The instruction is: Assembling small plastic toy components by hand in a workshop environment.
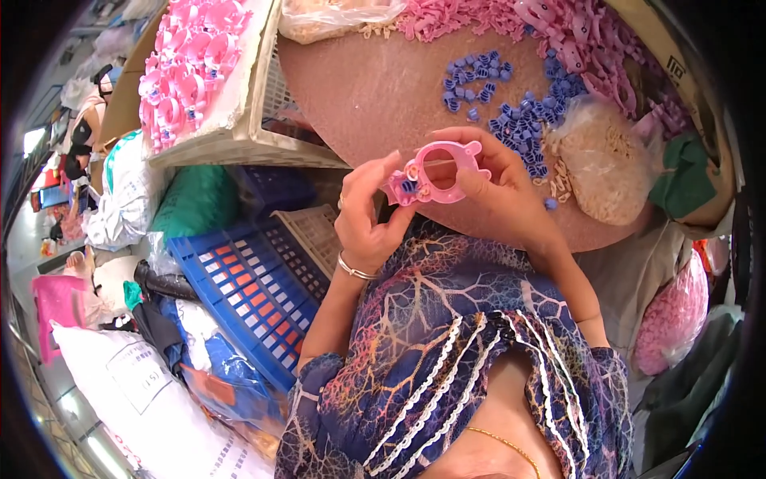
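A pink plastic ring-shaped toy part (424, 192) with small rounded knobs is held up just in front of the near edge of the round desk (367, 92), between both hands. The left hand (369, 209) pinches its narrow end between thumb and fingers, beside a small blue clip (409, 187) seated in it; the right hand (507, 191) grips the ring end, thumb on the near face and fingers curled behind. Beyond the right hand, loose blue clips (520, 126) lie scattered and heaped on the desk, next to a clear bag of beige pieces (603, 164). A heap of pink plastic parts (562, 44) spreads along the far edge. To the left, many pink ring pieces (195, 60) fill a shallow box (231, 120) by a cream slatted crate (275, 92). Lower left are a blue plastic basket (247, 283) and a printed white sack (148, 399); at the right sits a bag of pink pieces (677, 319).
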Action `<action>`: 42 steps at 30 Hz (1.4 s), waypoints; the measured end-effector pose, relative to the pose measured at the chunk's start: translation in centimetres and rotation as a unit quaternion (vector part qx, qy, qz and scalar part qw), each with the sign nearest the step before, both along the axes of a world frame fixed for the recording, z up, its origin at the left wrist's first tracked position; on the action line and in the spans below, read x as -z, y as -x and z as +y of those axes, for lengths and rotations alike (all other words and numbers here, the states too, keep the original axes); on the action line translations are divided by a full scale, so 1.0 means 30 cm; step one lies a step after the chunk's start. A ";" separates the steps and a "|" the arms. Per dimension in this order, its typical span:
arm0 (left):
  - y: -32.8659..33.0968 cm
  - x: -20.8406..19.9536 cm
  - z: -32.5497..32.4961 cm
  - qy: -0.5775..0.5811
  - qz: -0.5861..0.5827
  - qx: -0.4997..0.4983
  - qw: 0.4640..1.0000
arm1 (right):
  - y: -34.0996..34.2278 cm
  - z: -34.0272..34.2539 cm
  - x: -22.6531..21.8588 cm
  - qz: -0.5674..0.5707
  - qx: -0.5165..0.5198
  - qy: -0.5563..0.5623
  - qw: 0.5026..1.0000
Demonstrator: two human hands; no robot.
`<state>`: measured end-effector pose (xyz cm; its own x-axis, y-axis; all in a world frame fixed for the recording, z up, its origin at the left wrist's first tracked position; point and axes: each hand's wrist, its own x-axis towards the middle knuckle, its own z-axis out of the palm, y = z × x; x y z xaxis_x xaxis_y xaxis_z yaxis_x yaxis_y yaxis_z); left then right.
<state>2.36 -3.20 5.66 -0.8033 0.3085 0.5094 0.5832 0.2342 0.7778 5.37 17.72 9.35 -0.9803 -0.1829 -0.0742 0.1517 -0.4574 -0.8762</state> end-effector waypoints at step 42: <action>0.045 -0.034 0.126 -0.013 0.112 0.065 0.991 | 0.040 0.076 -0.109 0.343 0.060 -0.579 0.737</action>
